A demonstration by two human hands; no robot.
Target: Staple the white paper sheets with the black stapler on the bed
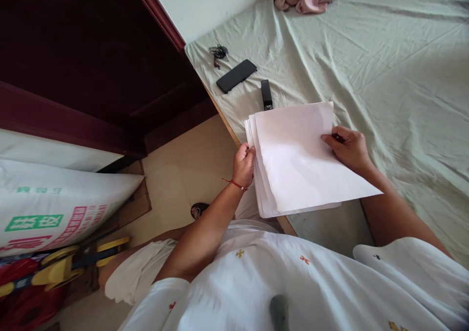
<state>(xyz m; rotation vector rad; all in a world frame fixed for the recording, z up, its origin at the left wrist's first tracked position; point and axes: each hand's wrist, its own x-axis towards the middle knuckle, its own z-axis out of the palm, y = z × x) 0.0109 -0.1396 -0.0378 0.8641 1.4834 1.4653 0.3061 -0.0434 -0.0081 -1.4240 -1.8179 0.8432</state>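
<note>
A bed (366, 57) with a pale green sheet fills the view. Over its near edge, a stack of white paper (293, 160) is held up, the sheets fanned and uneven, not yet squared. The left hand (244, 165) pinches the stack's left edge; the right hand (348, 147) presses the top sheet, clenched around a dark pen-like object that is mostly hidden. Beyond the stack lie a phone (236, 76), a small black bar (266, 95) and keys (219, 53), too small to make out.
</note>
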